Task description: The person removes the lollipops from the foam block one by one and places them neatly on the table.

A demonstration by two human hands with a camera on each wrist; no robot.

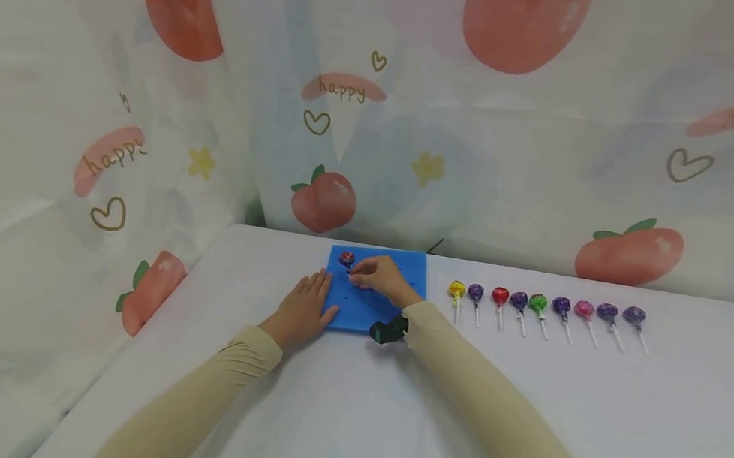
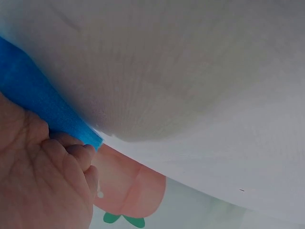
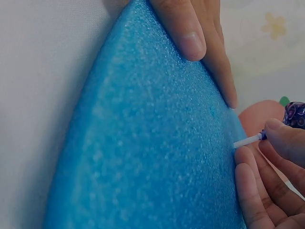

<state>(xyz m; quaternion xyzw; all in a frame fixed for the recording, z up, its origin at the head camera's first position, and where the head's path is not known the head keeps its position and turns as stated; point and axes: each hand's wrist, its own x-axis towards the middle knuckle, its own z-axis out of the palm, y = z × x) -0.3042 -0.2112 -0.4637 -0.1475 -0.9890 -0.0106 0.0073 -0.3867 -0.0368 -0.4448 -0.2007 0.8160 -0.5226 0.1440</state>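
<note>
A blue foam board (image 1: 357, 311) with small holes lies on the white table. My right hand (image 1: 383, 276) pinches a lollipop (image 1: 346, 258) near the board's far left part. In the right wrist view, the lollipop's dark patterned wrapper (image 3: 294, 114) sticks out past the thumb, and the lower end of its white stick (image 3: 247, 141) meets the foam. Whether the stick has gone into a hole I cannot tell. My left hand (image 1: 306, 309) rests at the board's left edge, fingers straight, its thumb (image 3: 193, 45) lying on the foam.
Right of the board, a row of lollipops lies with sticks toward me, from a yellow one (image 1: 457, 290) to a purple one (image 1: 634, 315). A dark object (image 1: 388, 330) sits by the right wrist. A fruit-printed curtain (image 1: 390, 141) hangs behind the table (image 1: 331, 421).
</note>
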